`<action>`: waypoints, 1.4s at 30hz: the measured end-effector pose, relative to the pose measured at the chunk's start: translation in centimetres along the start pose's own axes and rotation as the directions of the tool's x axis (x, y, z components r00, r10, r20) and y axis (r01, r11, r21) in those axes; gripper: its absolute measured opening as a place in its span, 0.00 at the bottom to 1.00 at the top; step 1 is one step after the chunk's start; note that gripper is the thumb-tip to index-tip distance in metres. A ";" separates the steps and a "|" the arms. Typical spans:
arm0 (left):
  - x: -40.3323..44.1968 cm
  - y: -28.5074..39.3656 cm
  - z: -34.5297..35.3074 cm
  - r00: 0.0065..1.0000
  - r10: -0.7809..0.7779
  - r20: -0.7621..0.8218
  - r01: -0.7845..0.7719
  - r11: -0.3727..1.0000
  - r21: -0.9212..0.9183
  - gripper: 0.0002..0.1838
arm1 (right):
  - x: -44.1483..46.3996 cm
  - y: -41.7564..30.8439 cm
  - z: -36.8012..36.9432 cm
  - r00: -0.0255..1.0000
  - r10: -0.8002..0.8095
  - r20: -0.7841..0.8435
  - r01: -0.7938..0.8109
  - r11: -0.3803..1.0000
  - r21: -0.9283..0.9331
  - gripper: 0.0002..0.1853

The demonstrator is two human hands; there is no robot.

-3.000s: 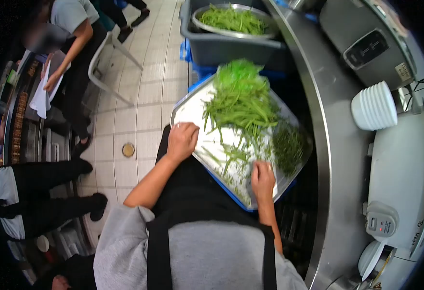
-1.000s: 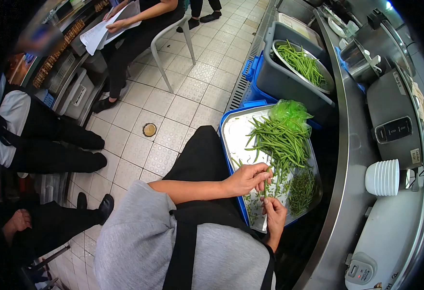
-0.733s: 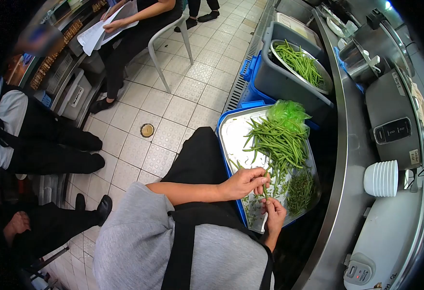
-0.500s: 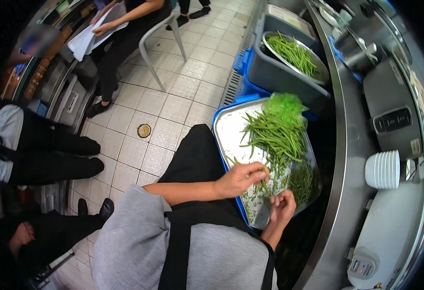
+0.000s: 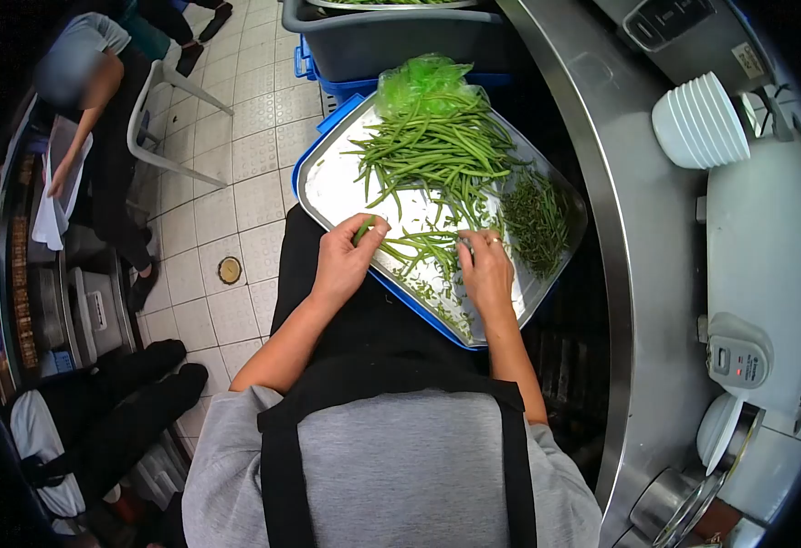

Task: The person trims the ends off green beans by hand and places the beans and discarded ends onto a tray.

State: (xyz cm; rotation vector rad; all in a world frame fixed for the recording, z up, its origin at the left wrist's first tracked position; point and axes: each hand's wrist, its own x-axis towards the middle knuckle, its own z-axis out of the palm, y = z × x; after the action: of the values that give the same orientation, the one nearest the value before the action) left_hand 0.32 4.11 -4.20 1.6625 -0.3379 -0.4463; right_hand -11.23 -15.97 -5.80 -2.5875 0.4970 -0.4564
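Observation:
My left hand is closed around a green bean at the left side of the metal tray. My right hand is over the tray with fingers bent down by a few loose green beans; its fingertips are pinched, and what they hold is hidden. Beyond both hands lies a large heap of green beans, with a green plastic bag at its far end. A dark green pile of thin trimmed bits sits at the tray's right side. Small cut ends are scattered near me.
The tray rests on a blue crate before my lap. A grey tub stands behind it. On the right runs a steel counter with stacked white bowls. To the left are a chair and people's legs.
The view has turned, so the tray now sits more central. My hands have moved apart: the left to the tray's left side, the right over the loose beans.

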 end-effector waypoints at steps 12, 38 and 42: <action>0.1 1.3 3.7 0.877 0.287 0.385 -0.472 0.664 0.580 0.17 | -0.5 -2.1 -1.7 0.963 -0.267 -0.030 0.266 0.963 -0.040 0.07; 0.0 1.9 2.7 0.869 -0.219 0.443 0.426 0.788 -0.445 0.12 | -1.5 0.6 -3.6 0.993 0.063 -0.098 -0.048 0.987 0.150 0.08; -0.1 1.8 2.7 0.891 -0.192 0.411 0.393 0.778 -0.490 0.13 | -1.8 -2.8 -3.6 0.986 0.119 0.118 -0.164 0.841 0.516 0.08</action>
State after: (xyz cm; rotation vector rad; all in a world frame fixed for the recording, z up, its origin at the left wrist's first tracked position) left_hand -0.99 1.54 -2.71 1.0440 -0.1638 -0.9855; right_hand -13.48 -14.23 -1.79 -2.0150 0.4552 -0.3701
